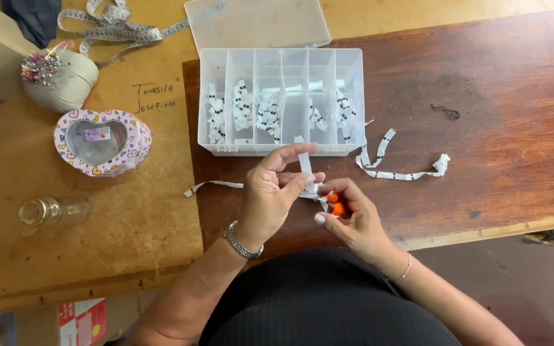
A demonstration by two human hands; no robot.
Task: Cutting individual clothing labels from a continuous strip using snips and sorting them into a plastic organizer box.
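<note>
I see white label strips (397, 173) with black marks, a clear compartment box (281, 99), a pink heart tin (102, 142) with multicoloured hearts, and something orange (337, 206), maybe small scissors, on a reddish-brown table (495, 128).

Soft, even daylight is filling the scene, bright enough that colours are reading clearly. The dark wooden tabletop (482, 128) is catching a pale sheen toward its upper right. Shadows are lying faint and short under the clear compartment box (282, 102) and beneath the left hand (270, 195). The box's clear lid (258, 24) is glaring mildly. Focus is holding sharp at centre; the lower corners are softening slightly, and the table edges are bowing a little.
</note>
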